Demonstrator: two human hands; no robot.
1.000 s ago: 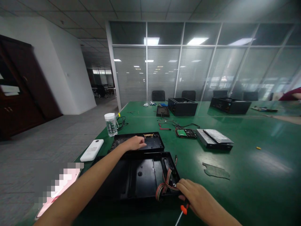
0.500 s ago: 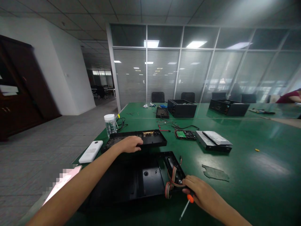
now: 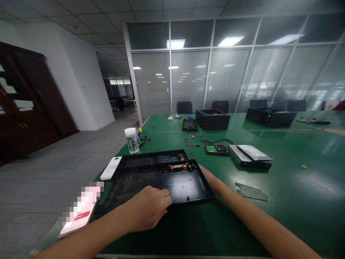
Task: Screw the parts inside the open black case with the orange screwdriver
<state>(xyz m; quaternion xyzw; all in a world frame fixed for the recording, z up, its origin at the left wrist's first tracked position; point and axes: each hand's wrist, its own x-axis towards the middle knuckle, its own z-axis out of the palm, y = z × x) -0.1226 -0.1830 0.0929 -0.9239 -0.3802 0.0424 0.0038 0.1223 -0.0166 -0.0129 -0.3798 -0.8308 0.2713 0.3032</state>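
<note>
A black plastic cover panel with a gold connector near its far edge is held flat and low over the green table, in front of me. My left hand grips its near edge with curled fingers. My right hand reaches along the panel's right side; its fingers are hidden behind the rim. A second black case part shows just beyond the panel.
A white device and a clear lidded jar are to the left, a phone at the near left edge. A circuit board, a drive and a grey scrap lie to the right. Open black cases stand far back.
My left hand has drawn the cover panel from the far side toward me, over the black case. My right hand has left the ribbon cable and gone to the panel's right edge; the screwdriver is out of view.
</note>
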